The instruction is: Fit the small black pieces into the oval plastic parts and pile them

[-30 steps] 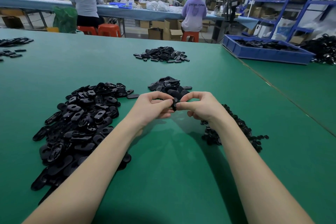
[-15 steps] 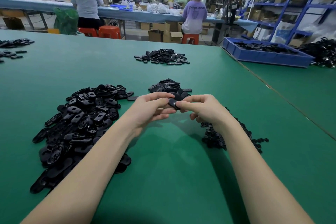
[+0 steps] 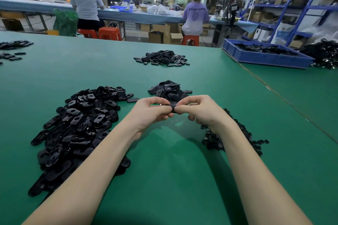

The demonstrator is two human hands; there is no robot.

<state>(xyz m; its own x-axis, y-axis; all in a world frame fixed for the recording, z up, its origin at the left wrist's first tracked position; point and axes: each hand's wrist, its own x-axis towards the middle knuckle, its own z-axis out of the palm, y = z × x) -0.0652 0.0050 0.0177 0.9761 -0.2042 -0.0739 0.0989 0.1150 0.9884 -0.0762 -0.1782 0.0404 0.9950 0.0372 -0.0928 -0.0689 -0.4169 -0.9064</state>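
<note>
Green matting covers the desk [image 3: 164, 179], with a workshop behind it where people sit on orange stools at a long bench. At the far left edge lies a scatter of black parts [image 3: 12, 49]. Nearer, on the left, a big heap of oval plastic parts [image 3: 78, 126] spreads beside the left forearm. Farther back, mid-desk, sits a distant small pile [image 3: 161, 58]. Just beyond the hands is a closer small pile [image 3: 169, 88] of ovals. The left hand [image 3: 148, 112] and the right hand [image 3: 198, 108] meet above the desk, each with its grip closed on the same held oval part [image 3: 173, 107]: thumb and fingertips pinch it from either side. Whether a small piece is already seated in it cannot be told. Under and beside the right wrist lies a heap of small black pieces [image 3: 239, 133]. At far right, a blue tray [image 3: 265, 58] holds more black parts.
</note>
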